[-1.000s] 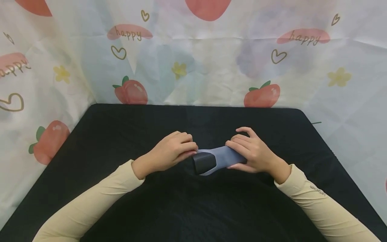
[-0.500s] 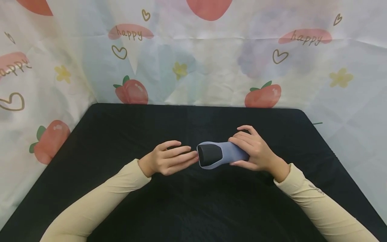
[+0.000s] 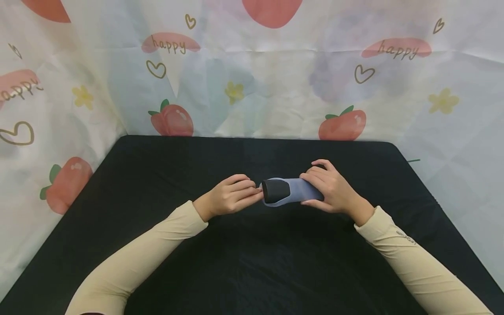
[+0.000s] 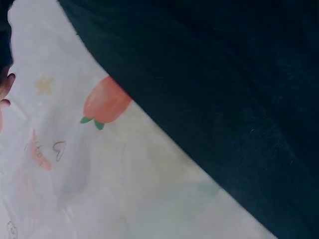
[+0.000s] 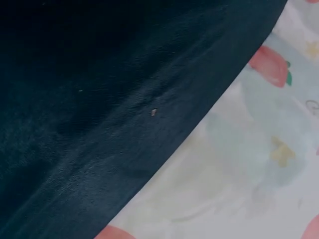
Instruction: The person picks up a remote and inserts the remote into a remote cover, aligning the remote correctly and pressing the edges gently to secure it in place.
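A slim blue-grey handheld device with a black end panel (image 3: 276, 191) is held up over the table, lying nearly level with its black end to the left. My right hand (image 3: 330, 188) grips the plain blue right end, thumb below and fingers above, the index finger raised and bent. At the left end, my left hand (image 3: 232, 194) pinches the rim with its fingertips, fingers bent; part of that rim is hidden behind them. Only a bit of fingers (image 4: 6, 89) shows at the left wrist view's edge, and the right wrist view shows neither hand nor device.
A black cloth (image 3: 252, 271) covers the table, its far edge running straight behind the hands. White curtains (image 3: 275, 87) printed with fruit, hearts and flowers hang at the back and sides. A tiny pale speck (image 5: 154, 112) lies on the cloth in the right wrist view.
The device has risen a little in view and turned from tilted to nearly level. My left hand first left its rim grip with fingers spread, then closed again on the left end.
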The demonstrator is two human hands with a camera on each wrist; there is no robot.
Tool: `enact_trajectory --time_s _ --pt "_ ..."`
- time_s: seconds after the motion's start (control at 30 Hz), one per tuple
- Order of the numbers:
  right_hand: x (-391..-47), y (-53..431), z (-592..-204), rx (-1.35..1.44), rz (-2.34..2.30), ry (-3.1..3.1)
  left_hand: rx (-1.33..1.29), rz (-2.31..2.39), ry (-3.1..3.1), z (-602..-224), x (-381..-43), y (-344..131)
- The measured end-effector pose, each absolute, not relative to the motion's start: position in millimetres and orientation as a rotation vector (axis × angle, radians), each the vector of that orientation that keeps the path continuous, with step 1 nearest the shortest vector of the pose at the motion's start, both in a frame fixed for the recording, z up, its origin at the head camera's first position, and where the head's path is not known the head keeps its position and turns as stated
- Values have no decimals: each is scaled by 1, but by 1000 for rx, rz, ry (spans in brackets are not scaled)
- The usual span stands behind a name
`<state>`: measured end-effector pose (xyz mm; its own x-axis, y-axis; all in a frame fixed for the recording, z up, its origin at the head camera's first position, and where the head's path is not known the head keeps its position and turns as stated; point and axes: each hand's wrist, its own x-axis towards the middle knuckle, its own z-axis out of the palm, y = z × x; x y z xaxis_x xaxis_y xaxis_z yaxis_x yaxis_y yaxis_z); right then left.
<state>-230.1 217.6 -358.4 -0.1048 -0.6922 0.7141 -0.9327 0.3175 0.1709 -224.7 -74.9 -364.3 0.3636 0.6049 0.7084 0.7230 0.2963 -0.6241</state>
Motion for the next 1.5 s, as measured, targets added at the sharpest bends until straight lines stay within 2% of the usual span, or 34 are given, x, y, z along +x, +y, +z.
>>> enact_trajectory --time_s 0.43,0.87,1.17,1.5 --pt "-228 228 -368 1466 299 -1869 -1430 -39 -1527 -384 -221 -65" --pt "-222 227 -364 1477 189 -1872 -1428 104 -1666 -374 -208 -69" --pt "-223 228 -364 1448 237 -2025 -1457 -143 -1809 -376 -205 -74" --pt "-230 232 -365 1446 347 -2183 -1464 -204 -1876 -378 -195 -79"
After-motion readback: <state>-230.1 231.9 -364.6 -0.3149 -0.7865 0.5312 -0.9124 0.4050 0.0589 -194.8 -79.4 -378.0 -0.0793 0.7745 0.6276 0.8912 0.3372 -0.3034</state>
